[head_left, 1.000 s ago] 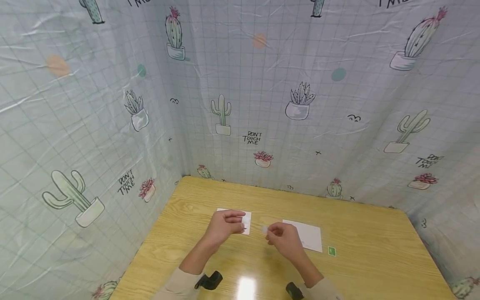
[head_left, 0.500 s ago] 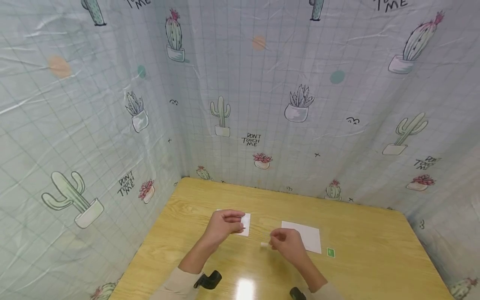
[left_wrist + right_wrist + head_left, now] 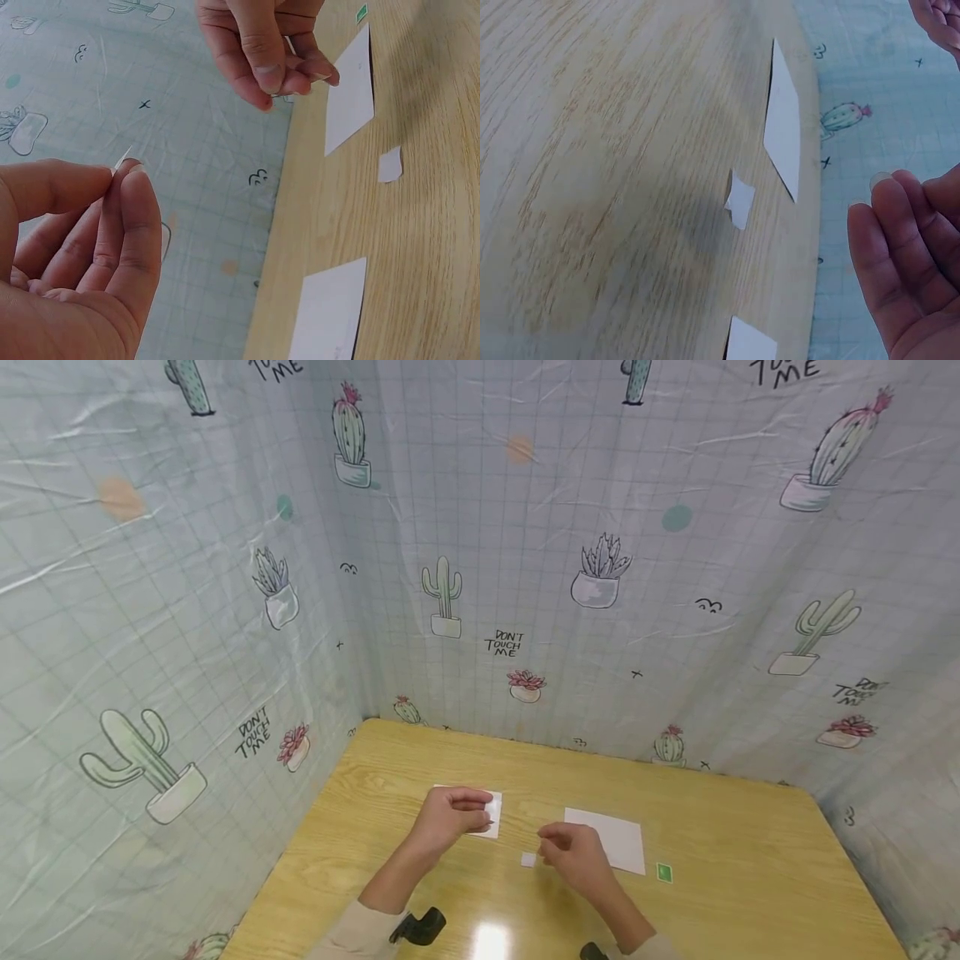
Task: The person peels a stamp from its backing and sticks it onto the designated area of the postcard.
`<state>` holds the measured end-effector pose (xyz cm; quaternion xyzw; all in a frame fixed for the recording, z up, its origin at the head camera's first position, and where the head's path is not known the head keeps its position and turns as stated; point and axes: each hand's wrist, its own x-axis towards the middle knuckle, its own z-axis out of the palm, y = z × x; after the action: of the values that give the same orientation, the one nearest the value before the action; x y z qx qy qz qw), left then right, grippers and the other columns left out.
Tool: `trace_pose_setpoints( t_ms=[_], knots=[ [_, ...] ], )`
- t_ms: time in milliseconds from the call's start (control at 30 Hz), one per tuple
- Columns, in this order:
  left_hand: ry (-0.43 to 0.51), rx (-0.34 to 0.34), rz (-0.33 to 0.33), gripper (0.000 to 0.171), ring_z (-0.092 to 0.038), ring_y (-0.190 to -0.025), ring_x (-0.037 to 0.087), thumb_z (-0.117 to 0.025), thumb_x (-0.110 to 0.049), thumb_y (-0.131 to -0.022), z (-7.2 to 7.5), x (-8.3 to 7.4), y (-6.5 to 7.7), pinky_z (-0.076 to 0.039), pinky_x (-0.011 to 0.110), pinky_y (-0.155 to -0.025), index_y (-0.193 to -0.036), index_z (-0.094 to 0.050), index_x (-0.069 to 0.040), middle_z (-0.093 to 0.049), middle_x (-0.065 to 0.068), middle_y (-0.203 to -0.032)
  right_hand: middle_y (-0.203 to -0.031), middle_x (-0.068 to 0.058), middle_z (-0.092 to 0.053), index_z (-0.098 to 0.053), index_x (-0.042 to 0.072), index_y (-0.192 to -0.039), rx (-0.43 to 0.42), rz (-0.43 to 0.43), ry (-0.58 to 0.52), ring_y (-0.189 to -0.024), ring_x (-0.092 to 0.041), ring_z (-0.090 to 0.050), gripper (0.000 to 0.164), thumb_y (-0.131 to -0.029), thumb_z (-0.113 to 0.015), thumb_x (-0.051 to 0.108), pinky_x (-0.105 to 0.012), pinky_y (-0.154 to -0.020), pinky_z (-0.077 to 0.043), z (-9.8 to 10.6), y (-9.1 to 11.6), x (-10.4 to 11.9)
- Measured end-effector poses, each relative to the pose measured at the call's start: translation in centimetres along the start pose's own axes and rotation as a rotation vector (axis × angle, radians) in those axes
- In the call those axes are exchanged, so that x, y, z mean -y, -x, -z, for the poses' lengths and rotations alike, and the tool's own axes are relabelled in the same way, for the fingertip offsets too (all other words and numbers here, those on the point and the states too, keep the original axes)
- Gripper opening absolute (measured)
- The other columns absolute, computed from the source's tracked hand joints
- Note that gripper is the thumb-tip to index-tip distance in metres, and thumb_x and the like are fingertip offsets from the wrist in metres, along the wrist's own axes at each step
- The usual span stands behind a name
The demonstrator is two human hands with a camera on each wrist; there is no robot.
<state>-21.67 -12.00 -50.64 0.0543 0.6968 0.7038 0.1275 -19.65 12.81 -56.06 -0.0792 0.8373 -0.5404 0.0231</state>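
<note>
My left hand [image 3: 450, 814] is raised over the left white sheet [image 3: 492, 827]. Thumb and fingertips pinch a small, thin, flat white-edged piece [image 3: 122, 156], seen nearly edge-on in the left wrist view, so its face is hidden. Close to the right white sheet [image 3: 624, 843], my right hand [image 3: 576, 853] hovers with loosely bent fingers and holds nothing. Just left of and below its fingertips, a small white paper scrap [image 3: 528, 859] lies on the table; its edges curl up slightly in the right wrist view [image 3: 740, 201].
A small green stamp-like square with a white border [image 3: 664, 872] lies right of the right sheet. The wooden table [image 3: 735, 835] meets a cactus-print curtain [image 3: 525, 552] at its back and left.
The right hand has let go of the small paper scrap, which now lies flat on the table, and has moved slightly down and right. The left hand keeps its pinch almost in place.
</note>
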Motion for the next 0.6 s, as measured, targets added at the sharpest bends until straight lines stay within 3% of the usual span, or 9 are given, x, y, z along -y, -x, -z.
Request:
trace_pose_setpoints(
  t_ms=[400, 600],
  knots=[
    [-0.014, 0.01, -0.004, 0.032, -0.077, -0.09, 0.017, -0.073, -0.001, -0.094, -0.7, 0.0, 0.1, -0.065, 0.033, -0.084, -0.124, -0.07, 0.01, -0.075, 0.024, -0.114, -0.095, -0.013, -0.08, -0.079, 0.005, -0.104, -0.07, 0.188, 0.067, -0.08, -0.013, -0.074, 0.014, -0.092, -0.073, -0.001, -0.019, -0.072, -0.06, -1.1, -0.3, 1.9],
    [-0.009, 0.022, 0.014, 0.032, -0.077, -0.091, 0.017, -0.074, -0.001, -0.094, -1.0, 0.1, 0.1, -0.065, 0.032, -0.085, -0.124, -0.07, 0.01, -0.077, 0.02, -0.11, -0.092, -0.006, -0.079, -0.079, 0.008, -0.107, -0.132, 0.365, 0.085, -0.079, -0.005, -0.07, 0.02, -0.09, -0.077, -0.001, -0.021, -0.072, -0.062, -1.8, -0.5, 1.9]
  ],
)
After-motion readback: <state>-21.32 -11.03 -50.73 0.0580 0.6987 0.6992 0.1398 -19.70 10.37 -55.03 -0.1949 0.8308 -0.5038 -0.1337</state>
